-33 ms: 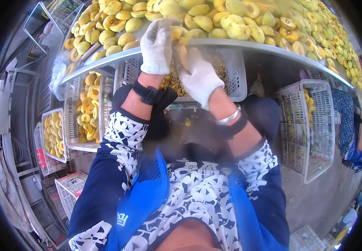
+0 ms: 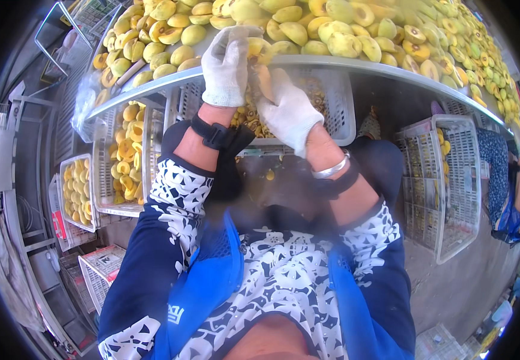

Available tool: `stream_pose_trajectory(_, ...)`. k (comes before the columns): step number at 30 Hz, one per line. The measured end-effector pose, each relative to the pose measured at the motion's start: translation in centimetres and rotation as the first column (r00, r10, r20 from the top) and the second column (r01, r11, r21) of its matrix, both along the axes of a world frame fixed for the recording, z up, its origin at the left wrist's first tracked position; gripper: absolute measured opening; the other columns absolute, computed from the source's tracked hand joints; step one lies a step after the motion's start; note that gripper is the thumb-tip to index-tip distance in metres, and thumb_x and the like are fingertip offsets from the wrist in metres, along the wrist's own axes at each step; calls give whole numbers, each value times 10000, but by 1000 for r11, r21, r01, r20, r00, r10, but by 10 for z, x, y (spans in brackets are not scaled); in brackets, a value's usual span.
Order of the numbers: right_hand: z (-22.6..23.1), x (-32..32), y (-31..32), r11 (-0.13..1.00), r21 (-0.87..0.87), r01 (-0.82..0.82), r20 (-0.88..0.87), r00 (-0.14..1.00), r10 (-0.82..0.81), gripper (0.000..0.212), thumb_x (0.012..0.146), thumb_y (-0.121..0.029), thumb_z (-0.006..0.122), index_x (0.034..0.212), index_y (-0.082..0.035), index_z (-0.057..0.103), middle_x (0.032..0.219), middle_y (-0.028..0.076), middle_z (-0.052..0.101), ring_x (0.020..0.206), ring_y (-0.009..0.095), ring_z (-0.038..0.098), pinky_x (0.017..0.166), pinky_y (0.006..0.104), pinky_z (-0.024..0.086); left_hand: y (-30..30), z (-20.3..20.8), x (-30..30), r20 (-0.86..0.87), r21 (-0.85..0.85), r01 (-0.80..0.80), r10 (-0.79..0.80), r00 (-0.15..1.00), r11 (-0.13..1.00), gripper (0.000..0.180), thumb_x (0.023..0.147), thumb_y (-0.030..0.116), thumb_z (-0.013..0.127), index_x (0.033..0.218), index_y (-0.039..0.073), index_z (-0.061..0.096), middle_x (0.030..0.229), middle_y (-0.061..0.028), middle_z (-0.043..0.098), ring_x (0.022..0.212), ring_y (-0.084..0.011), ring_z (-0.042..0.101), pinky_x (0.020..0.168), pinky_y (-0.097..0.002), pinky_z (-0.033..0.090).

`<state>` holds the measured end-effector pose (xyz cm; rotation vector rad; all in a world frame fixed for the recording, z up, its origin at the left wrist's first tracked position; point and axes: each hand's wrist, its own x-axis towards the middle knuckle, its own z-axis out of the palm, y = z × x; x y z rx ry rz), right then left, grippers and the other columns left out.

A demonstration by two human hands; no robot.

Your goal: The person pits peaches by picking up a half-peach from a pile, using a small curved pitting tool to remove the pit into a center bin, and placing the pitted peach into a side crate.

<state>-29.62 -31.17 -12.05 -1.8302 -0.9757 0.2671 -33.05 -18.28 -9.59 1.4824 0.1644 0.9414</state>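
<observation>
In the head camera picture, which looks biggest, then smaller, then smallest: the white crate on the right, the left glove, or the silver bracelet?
1. White crate on the right: largest.
2. Left glove, on the left hand: middle, though it is nearer the camera than the crate.
3. Silver bracelet: smallest.

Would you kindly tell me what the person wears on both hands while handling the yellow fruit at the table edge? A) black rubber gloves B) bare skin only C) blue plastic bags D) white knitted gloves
D: the left hand and the right hand are both covered by white knitted gloves as they work on a piece of yellow fruit at the rim of the metal table.
</observation>
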Motion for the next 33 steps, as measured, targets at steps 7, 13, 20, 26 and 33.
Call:
stream_pose_trajectory(7,44,-2,-16,951,-14,-309,-677,703,219,274,843,-129,572,1086,-61,463,638,52,522,432,98,434,367,231,339,10,-1,-16,-53,178,24,-15,998,984,222,929,161,542,992,-26,643,911,-42,676,776,-84,588,670,-230,484)
stream_pose_trajectory(13,41,6,-16,942,113,-317,-825,499,267,224,834,-139,600,1016,-74,486,621,37,512,384,90,405,337,228,301,13,-1,-13,-49,-16,-16,15,999,1000,404,974,358,484,931,-9,646,868,-66,677,763,-117,614,684,-252,503)
stream_pose_trajectory(20,41,2,-15,927,196,-320,-879,362,310,285,825,-119,601,1044,-48,432,645,60,532,387,104,438,330,239,323,3,1,-8,-82,-188,-101,87,993,977,530,991,421,396,855,-16,665,772,-87,680,684,-141,629,620,-264,512)
stream_pose_trajectory(26,42,-13,-7,954,-29,-298,-701,686,193,311,835,-124,568,1083,-37,403,667,76,526,444,148,472,376,279,377,2,3,-10,-78,11,-252,252,964,968,462,996,325,404,831,-14,671,761,-78,684,669,-140,635,630,-273,511)
stream_pose_trajectory(33,46,-8,-12,925,21,-379,-769,585,256,321,833,-133,563,1093,-28,405,688,104,548,456,168,500,386,296,399,0,7,-17,-26,-33,-158,157,987,987,380,984,264,450,856,-19,669,774,-70,688,682,-129,634,636,-257,502)
